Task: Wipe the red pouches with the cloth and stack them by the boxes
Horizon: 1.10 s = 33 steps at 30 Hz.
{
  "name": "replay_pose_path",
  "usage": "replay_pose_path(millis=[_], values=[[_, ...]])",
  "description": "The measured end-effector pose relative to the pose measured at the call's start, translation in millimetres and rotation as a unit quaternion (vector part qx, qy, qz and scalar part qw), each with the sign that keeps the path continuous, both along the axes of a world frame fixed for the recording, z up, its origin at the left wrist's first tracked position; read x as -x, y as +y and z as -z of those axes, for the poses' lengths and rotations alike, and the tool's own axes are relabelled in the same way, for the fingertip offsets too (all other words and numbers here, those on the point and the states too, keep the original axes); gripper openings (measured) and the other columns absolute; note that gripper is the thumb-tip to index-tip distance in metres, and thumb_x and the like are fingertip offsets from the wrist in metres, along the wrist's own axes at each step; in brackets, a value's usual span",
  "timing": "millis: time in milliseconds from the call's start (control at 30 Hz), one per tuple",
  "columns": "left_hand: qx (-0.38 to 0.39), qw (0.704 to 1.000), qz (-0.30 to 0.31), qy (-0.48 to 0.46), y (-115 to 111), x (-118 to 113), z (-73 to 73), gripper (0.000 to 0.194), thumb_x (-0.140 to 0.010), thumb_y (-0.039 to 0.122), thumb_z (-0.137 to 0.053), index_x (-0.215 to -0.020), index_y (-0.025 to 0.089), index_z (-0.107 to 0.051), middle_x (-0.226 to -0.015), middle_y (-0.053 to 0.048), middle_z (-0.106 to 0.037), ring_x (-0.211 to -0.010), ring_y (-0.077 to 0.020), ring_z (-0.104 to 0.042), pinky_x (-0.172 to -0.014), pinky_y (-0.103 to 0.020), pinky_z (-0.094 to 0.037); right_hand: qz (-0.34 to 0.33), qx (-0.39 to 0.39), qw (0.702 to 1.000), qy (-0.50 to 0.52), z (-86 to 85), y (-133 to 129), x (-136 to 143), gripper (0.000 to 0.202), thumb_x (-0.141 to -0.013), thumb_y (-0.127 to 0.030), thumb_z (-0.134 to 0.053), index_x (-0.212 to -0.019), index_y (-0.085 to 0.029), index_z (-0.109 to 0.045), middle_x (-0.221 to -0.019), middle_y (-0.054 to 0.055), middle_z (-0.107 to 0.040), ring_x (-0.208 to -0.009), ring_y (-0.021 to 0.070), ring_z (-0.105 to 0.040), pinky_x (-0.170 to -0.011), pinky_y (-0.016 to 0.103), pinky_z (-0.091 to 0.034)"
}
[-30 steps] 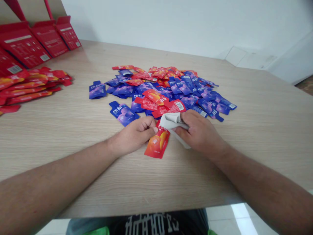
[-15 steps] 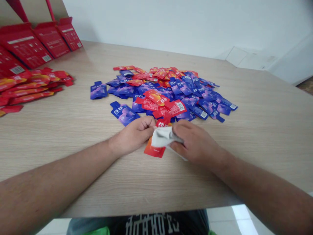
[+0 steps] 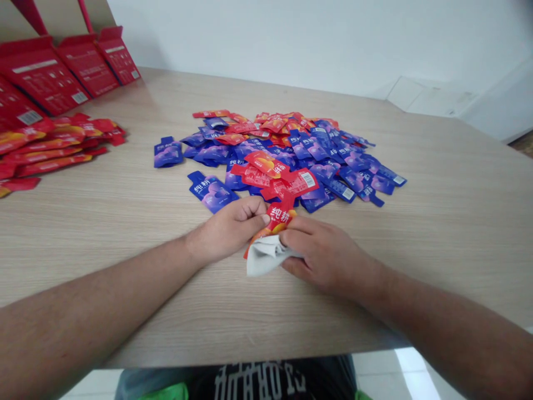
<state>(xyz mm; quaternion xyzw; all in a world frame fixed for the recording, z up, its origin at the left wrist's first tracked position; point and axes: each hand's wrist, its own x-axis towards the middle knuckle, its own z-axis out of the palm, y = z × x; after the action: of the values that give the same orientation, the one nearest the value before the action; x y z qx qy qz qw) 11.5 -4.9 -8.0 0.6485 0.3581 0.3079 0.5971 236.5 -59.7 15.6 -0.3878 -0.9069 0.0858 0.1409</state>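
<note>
Between my hands lies a red-orange sachet (image 3: 280, 215) with white characters printed near its top. My left hand (image 3: 235, 226) is closed, pinching the sachet's left edge between thumb and fingers. A folded white cloth (image 3: 266, 254) is gripped in my right hand (image 3: 322, 249), and it covers the sachet's lower part. Just beyond my hands spreads a loose heap of blue-purple sachets (image 3: 212, 191) and red sachets (image 3: 270, 164), some overlapping the held one's top.
Red printed boxes (image 3: 45, 78) stand open at the back left. In front of them lies a stack of red-orange sachets (image 3: 54, 150). A white wall (image 3: 291, 44) borders the far side of the wooden table (image 3: 233, 316), whose front edge is near my body.
My right hand and the cloth have moved down and slightly left along the sachet, uncovering its printed upper part. My left hand stays in nearly the same place.
</note>
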Motion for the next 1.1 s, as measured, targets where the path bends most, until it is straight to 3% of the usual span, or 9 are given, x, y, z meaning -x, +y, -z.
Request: replay_pose_path(millis=[200, 300, 433, 533, 633, 733, 867, 1000, 1100], values=[[0.093, 0.988, -0.024, -0.120, 0.1, -2.0, 6.8, 0.032, -0.088, 0.040, -0.076, -0.083, 0.018, -0.053, -0.070, 0.003, -0.059, -0.057, -0.0087, -0.052, -0.053, -0.020, -0.042, 0.104, 0.029, 0.977, 0.183, -8.2, 11.7, -15.7, 0.025, -0.096, -0.046, -0.065, -0.097, -0.021, -0.062, -0.089, 0.004, -0.066, -0.079, 0.0206, -0.062, -0.067, 0.033, -0.047], [0.164, 0.966, -0.053, -0.193, -2.0, -5.4, 3.5, 0.030, -0.086, 0.035, -0.078, -0.085, 0.017, -0.053, -0.072, 0.002, -0.063, -0.058, -0.0086, -0.057, -0.055, -0.019, -0.049, 0.159, 0.106, 0.914, 0.359, -8.1, 20.8, -25.7, 0.034, -0.098, -0.056, -0.061, -0.112, -0.026, -0.065, -0.089, 0.001, -0.069, -0.070, 0.0186, -0.062, -0.057, 0.030, -0.047], [0.243, 0.946, -0.039, -0.209, -7.0, -6.6, -8.9, 0.021, -0.091, 0.029, -0.070, -0.088, 0.019, -0.052, -0.068, 0.002, -0.061, -0.049, -0.0111, -0.058, -0.046, -0.022, -0.054, 0.146, 0.199, 0.841, 0.482, 2.9, 25.9, -29.2, 0.036, -0.099, -0.060, -0.060, -0.118, -0.030, -0.066, -0.088, 0.000, -0.070, -0.064, 0.0167, -0.060, -0.052, 0.028, -0.047], [0.351, 0.915, 0.054, -0.191, -10.2, -3.5, -15.0, 0.013, -0.094, 0.027, -0.062, -0.089, 0.021, -0.051, -0.061, 0.004, -0.052, -0.039, -0.0111, -0.048, -0.033, -0.021, -0.046, 0.074, 0.241, 0.854, 0.456, 10.5, 24.6, -26.8, 0.036, -0.097, -0.055, -0.066, -0.120, -0.029, -0.068, -0.097, 0.001, -0.072, -0.075, 0.0175, -0.064, -0.062, 0.029, -0.053], [0.470, 0.849, 0.154, -0.183, -11.1, -0.3, -13.5, 0.014, -0.095, 0.032, -0.058, -0.089, 0.021, -0.053, -0.060, 0.004, -0.045, -0.037, -0.0094, -0.041, -0.028, -0.017, -0.037, -0.007, 0.264, 0.870, 0.417, 9.9, 20.5, -22.4, 0.040, -0.096, -0.052, -0.069, -0.127, -0.027, -0.067, -0.109, 0.005, -0.072, -0.092, 0.0210, -0.068, -0.075, 0.032, -0.056], [0.519, 0.813, 0.201, -0.172, -10.4, 0.9, -8.5, 0.021, -0.096, 0.037, -0.056, -0.085, 0.019, -0.054, -0.060, 0.003, -0.045, -0.038, -0.0093, -0.041, -0.028, -0.017, -0.035, -0.051, 0.276, 0.873, 0.397, 4.3, 16.6, -18.7, 0.043, -0.096, -0.054, -0.069, -0.129, -0.026, -0.068, -0.118, 0.008, -0.070, -0.101, 0.0224, -0.067, -0.080, 0.033, -0.056], [0.501, 0.829, 0.196, -0.156, -14.3, -1.6, -6.4, 0.022, -0.093, 0.039, -0.060, -0.087, 0.018, -0.057, -0.060, 0.002, -0.050, -0.039, -0.0100, -0.044, -0.029, -0.018, -0.037, -0.046, 0.273, 0.882, 0.381, 0.7, 14.6, -18.5, 0.040, -0.094, -0.055, -0.071, -0.121, -0.025, -0.073, -0.112, 0.007, -0.071, -0.097, 0.0219, -0.067, -0.077, 0.032, -0.055], [0.379, 0.903, 0.114, -0.166, -25.0, -10.1, -8.1, 0.025, -0.088, 0.034, -0.068, -0.106, 0.017, -0.063, -0.081, -0.007, -0.070, -0.064, -0.0193, -0.068, -0.050, -0.029, -0.058, -0.012, 0.271, 0.881, 0.388, 1.6, 16.3, -22.4, 0.034, -0.096, -0.049, -0.071, -0.118, -0.024, -0.072, -0.105, 0.005, -0.074, -0.086, 0.0195, -0.068, -0.067, 0.028, -0.054], [0.260, 0.947, 0.030, -0.187, -26.0, -16.2, -4.6, 0.021, -0.091, 0.035, -0.068, -0.096, 0.015, -0.064, -0.079, -0.005, -0.068, -0.065, -0.0148, -0.064, -0.061, -0.027, -0.056, 0.037, 0.276, 0.878, 0.389, 1.4, 19.6, -25.8, 0.034, -0.096, -0.050, -0.070, -0.119, -0.024, -0.070, -0.103, 0.003, -0.076, -0.082, 0.0179, -0.069, -0.064, 0.026, -0.053]])
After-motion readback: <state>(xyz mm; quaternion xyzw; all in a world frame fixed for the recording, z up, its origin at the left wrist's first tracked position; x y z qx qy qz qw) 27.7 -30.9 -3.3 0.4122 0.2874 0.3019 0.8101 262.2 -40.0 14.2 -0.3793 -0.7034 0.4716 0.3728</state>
